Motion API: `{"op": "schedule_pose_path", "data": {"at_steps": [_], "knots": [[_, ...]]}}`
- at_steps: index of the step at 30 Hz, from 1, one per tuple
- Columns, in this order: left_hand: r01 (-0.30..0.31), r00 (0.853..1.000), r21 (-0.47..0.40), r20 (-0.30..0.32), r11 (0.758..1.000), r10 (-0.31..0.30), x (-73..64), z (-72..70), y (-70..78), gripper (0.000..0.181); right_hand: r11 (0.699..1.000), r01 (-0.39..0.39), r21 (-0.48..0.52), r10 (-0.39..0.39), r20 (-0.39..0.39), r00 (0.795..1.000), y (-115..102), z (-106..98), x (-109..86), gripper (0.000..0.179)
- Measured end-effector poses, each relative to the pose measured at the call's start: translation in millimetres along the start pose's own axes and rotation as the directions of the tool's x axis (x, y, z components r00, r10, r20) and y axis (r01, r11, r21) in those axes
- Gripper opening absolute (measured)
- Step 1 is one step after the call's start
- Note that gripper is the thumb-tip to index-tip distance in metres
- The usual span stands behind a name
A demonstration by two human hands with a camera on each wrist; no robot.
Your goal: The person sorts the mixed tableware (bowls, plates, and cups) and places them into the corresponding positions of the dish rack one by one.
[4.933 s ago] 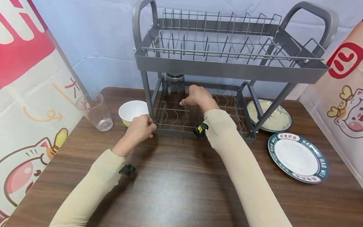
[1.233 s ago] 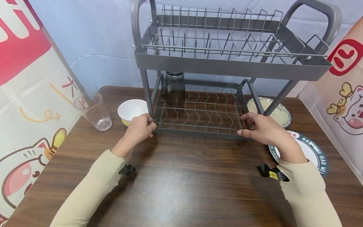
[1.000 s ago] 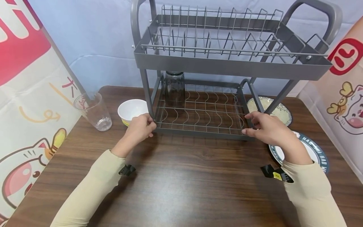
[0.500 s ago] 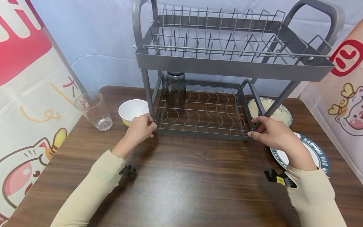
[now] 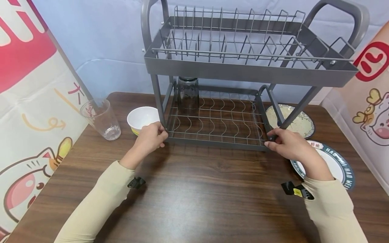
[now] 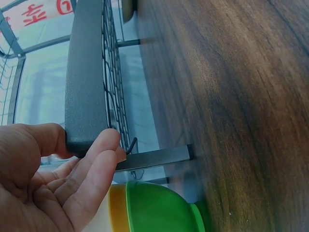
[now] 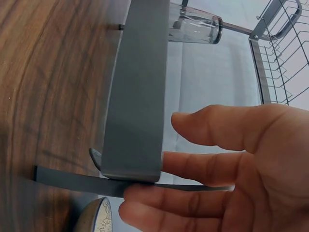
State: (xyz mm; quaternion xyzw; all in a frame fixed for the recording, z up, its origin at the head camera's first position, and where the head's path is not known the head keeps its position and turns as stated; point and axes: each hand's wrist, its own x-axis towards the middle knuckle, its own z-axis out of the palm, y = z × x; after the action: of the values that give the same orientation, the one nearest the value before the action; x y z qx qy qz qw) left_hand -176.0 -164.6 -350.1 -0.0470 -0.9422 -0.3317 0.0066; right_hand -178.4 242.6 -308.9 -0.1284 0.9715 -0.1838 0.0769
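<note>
A grey two-tier dish rack (image 5: 250, 71) stands on the wooden table. My left hand (image 5: 149, 137) grips the front left corner of its lower tier; in the left wrist view the thumb and fingers (image 6: 94, 193) bend round the frame. At the front right corner is my right hand (image 5: 288, 145), its thumb and fingers around the frame. The right wrist view has fingers (image 7: 169, 203) at the corner and the thumb slightly off the frame (image 7: 135, 96). A dark see-through glass (image 5: 188, 94) stands in the lower tier at the left; the upper tier holds no dishes.
Left of the rack are a white bowl (image 5: 142, 117) with a yellow-green outside and a clear plastic cup (image 5: 104, 118). To the right lie a patterned dish (image 5: 299, 121) and a green-rimmed white plate (image 5: 334, 165), partly behind the right hand. A pale cloth (image 5: 115, 44) hangs behind.
My right hand has left the space beside the glass in the lower tier and come right to the front right corner, closing in round it. The left hand keeps its grip.
</note>
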Motion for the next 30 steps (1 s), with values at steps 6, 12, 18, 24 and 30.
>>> {"op": "schedule_pose_path", "data": {"at_steps": [6, 12, 18, 24, 30], "knots": [[-0.002, 1.000, -0.005, 0.000, 1.000, 0.002, -0.8, 0.8, 0.1, 0.015, 1.000, 0.016, 0.001, -0.016, 0.002, 1.000, 0.7, 6.1, 1.0, 0.034], [0.000, 1.000, -0.011, -0.005, 1.000, 0.000, -1.2, 0.6, 1.2, 0.013, 1.000, 0.025, -0.006, -0.025, -0.022, 0.999, 4.4, 11.3, 2.0, 0.025], [0.000, 1.000, -0.015, -0.008, 1.000, 0.000, -1.3, -0.2, 1.3, 0.013, 1.000, 0.003, 0.022, -0.002, -0.035, 0.999, 7.5, 12.4, -2.2, 0.021], [0.011, 1.000, -0.015, -0.005, 1.000, -0.011, -1.2, -0.2, 1.4, 0.013, 0.996, -0.016, 0.087, 0.023, -0.073, 0.997, 8.6, 13.4, -7.5, 0.019], [0.015, 1.000, -0.011, -0.001, 1.000, -0.015, -0.9, 0.8, 1.6, 0.013, 0.990, -0.029, 0.135, 0.043, -0.099, 0.994, 11.3, 16.5, -9.4, 0.016]]}}
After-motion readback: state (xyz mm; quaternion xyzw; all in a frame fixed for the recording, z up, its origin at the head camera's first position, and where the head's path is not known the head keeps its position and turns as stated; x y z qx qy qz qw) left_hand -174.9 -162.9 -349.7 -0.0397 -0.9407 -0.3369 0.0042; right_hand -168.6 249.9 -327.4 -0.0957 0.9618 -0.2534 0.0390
